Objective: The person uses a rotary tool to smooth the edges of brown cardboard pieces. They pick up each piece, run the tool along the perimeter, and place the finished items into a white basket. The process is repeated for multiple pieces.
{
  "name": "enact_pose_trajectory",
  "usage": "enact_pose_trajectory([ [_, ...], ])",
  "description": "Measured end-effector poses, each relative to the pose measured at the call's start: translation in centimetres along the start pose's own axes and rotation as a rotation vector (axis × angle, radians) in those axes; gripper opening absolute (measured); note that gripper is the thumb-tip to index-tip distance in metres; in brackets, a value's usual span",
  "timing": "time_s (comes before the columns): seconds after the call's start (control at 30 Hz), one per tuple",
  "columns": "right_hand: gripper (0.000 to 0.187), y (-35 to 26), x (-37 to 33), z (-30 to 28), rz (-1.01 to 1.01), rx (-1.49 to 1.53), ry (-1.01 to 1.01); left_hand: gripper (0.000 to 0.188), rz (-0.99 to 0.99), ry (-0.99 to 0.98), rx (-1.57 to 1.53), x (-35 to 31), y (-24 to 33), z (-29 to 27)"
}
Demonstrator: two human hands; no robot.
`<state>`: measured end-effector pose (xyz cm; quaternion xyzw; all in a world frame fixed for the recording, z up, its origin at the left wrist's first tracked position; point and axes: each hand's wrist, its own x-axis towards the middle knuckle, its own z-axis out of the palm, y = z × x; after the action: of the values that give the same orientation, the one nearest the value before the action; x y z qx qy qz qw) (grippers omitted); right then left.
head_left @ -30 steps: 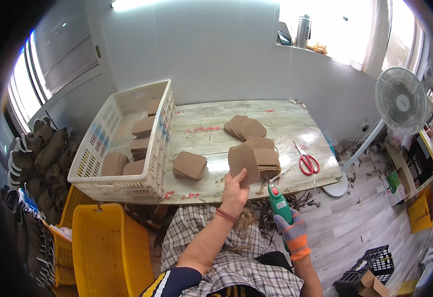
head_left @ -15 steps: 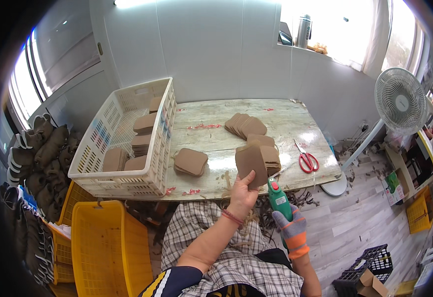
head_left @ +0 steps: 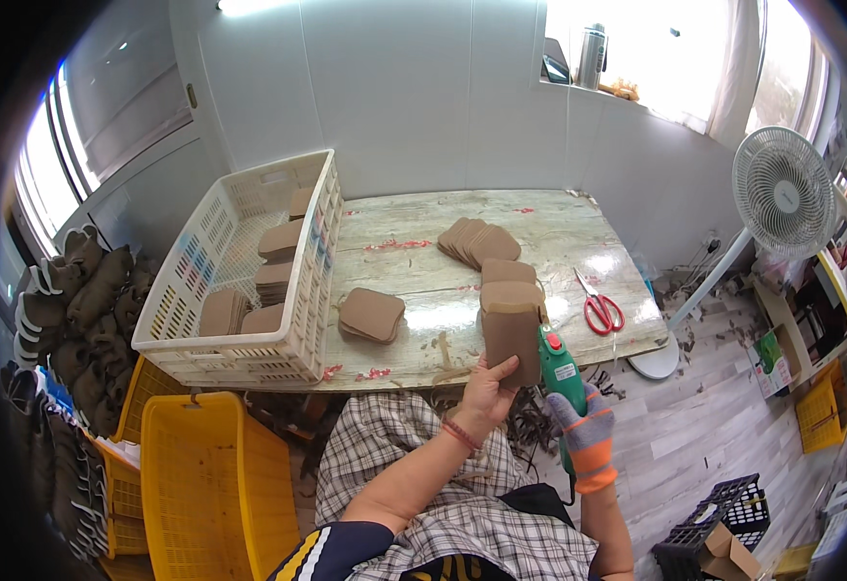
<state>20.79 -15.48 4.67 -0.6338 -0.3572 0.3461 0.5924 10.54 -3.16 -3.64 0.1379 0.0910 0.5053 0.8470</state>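
Tabletop (head_left: pixel 414 261): worn, pale. White basket (head_left: pixel 249 281) at left, brown pieces inside. Brown stack (head_left: pixel 372 315) centre; red scissors (head_left: pixel 600 312) right. Left hand (head_left: pixel 486 392) closed on brown piece (head_left: pixel 512 341), near edge. Gloved right hand (head_left: pixel 583 431) wrapped around green tool (head_left: pixel 561 363), just beside it.

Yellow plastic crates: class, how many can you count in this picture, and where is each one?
3. One large yellow crate stands left of the person's lap, a second lies partly under the white basket, and a small one sits far right on the floor. Others may be hidden.
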Motion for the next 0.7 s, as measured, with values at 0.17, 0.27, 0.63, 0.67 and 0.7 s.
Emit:
enact_pose_trajectory([
  [0.17,0.038,-1.0,-0.5,-1.6,0.082,-0.044,-0.04,0.039,-0.016,-0.08,0.25,0.6,2.3,-0.6],
  [0.27,0.04,-2.3,-1.2,-2.7,0.146,-0.005,-0.122,0.04,-0.011,-0.156,0.444,1.4,4.6,-1.7],
  [0.63,0.043,-0.7,-2.4,-3.3,0.107,-0.227,-0.171,0.039,-0.17,-0.31,0.982,1.8,9.6,-2.7],
  [0.67,0.043,-0.7,-2.4,-3.1,0.105,-0.238,-0.164,0.039,-0.196,-0.291,0.981,1.2,9.5,-2.2],
  [0.7,0.043,-0.7,-2.4,-2.9,0.11,-0.219,-0.165,0.041,-0.25,-0.269,0.949,0.8,9.4,-1.8],
])
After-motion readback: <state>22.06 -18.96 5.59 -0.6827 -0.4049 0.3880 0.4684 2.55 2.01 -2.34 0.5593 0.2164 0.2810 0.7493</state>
